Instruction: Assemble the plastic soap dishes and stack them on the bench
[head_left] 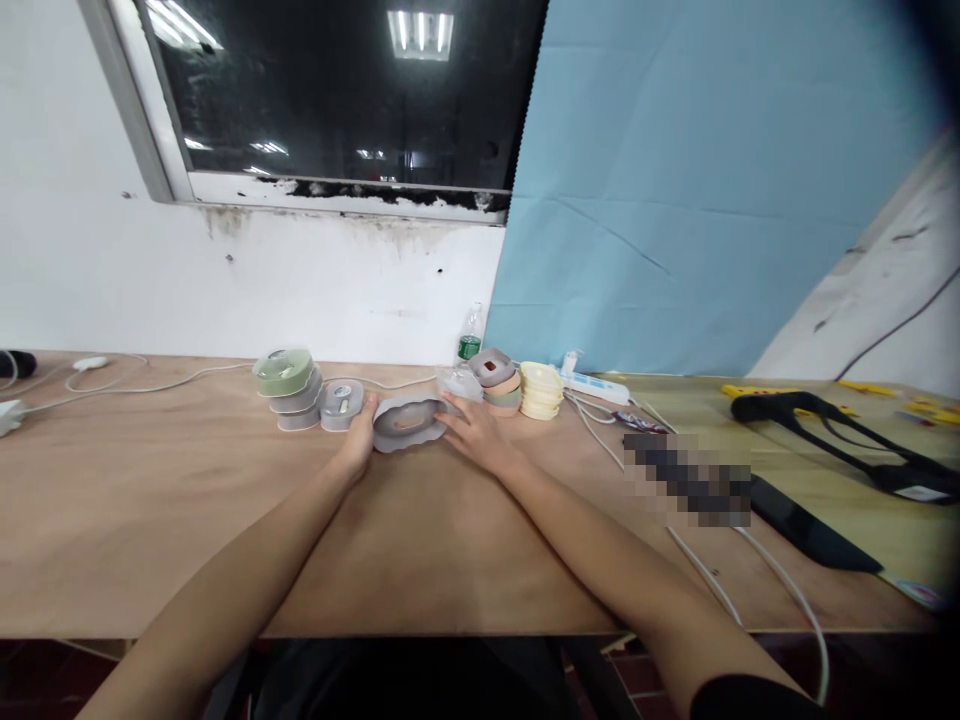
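A grey plastic piece with a wavy rim and a small oval opening in its middle, like a cover or shallow dish [386, 432], is held tilted above the wooden table, its hollow side facing me. My left hand [361, 438] grips its left edge. On the right edge, the fingers of my right hand [478, 432] are closed around the rim. Just left of my left hand sits a grey box with a clear top [339, 407]. Behind my right hand stand a stack of grey, orange and green pieces [504, 383] and a stack of pale yellow pieces [541, 390].
Grey boxes topped by a green one [285, 372] are stacked at left. A clear bottle [470, 335] stands by the wall beside a clear plastic bag [457, 382]. A power strip [600, 387], white cables, a black flat object [814, 522] and a black strap frame [810, 420] occupy the right.
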